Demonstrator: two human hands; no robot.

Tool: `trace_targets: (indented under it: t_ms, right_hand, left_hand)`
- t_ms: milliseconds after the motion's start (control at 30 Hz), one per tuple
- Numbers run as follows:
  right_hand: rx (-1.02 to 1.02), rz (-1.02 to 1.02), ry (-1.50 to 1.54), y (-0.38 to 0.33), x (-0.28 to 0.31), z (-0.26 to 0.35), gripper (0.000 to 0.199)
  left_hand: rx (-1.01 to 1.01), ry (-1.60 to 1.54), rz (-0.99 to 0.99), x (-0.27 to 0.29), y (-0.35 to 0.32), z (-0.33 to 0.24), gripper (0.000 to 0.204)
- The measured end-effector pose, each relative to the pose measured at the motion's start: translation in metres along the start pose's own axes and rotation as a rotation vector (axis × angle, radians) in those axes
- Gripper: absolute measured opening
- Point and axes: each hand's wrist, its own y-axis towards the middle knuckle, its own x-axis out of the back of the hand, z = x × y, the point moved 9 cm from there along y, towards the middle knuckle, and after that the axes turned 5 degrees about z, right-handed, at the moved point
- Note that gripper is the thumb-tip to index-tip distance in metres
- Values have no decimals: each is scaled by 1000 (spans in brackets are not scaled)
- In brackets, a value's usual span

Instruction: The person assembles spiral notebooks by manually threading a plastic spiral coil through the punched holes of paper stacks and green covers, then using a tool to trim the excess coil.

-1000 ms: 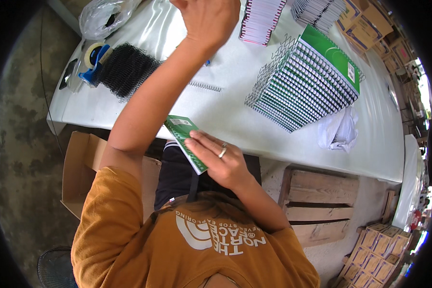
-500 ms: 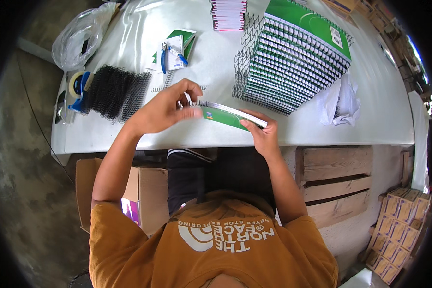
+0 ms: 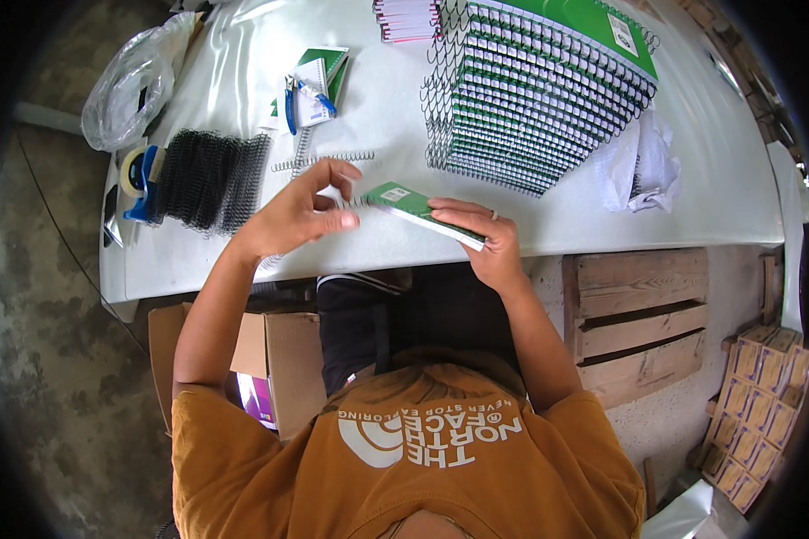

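A green-covered notebook (image 3: 413,205) is tilted above the near part of the table, its white page edge toward me. My right hand (image 3: 487,232) grips its right end, fingers over the cover and thumb beneath. From the notebook's left end sticks out a dark wire coil (image 3: 360,201), blurred. My left hand (image 3: 301,208) is around that coil end, thumb and fingers apart, with its fingertips slightly smeared. Just beyond it, loose wire coils (image 3: 328,160) lie crossed on the table. Blue-handled pliers (image 3: 290,106) rest on small green and white notebooks (image 3: 315,81).
A pile of black coils (image 3: 211,180) sits at left beside a blue tape dispenser (image 3: 142,184) and a clear plastic bag (image 3: 130,99). Stacked spiral notebooks (image 3: 539,99) rise at far right, near a white bag (image 3: 638,166). Under the table edge stand a cardboard box (image 3: 292,359) and wooden crate (image 3: 638,314).
The notebook has turned over in my right hand, whose fingers now lie across its cover. My left hand stays by the coil, its thumb and fingers wider apart. The view has shifted slightly.
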Motion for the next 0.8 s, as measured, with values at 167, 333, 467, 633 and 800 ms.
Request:
trace_targets:
  t_ms: [167, 333, 467, 633, 800]
  right_hand:
    - [-67, 48, 25, -10, 6, -2, 31]
    - [-212, 67, 162, -16, 10, -9, 23]
    - [-258, 77, 177, -18, 13, -14, 22]
    - [-182, 123, 105, -13, 16, -7, 19]
    - [-181, 105, 159, -11, 18, -8, 17]
  left_hand:
    - [179, -156, 89, -13, -4, 20, 27]
    - [237, 24, 121, -20, -12, 13, 39]
    - [73, 335, 114, -23, -7, 3, 51]
    - [242, -58, 301, -30, -14, 1, 31]
    - [-349, 475, 29, -58, -1, -55, 27]
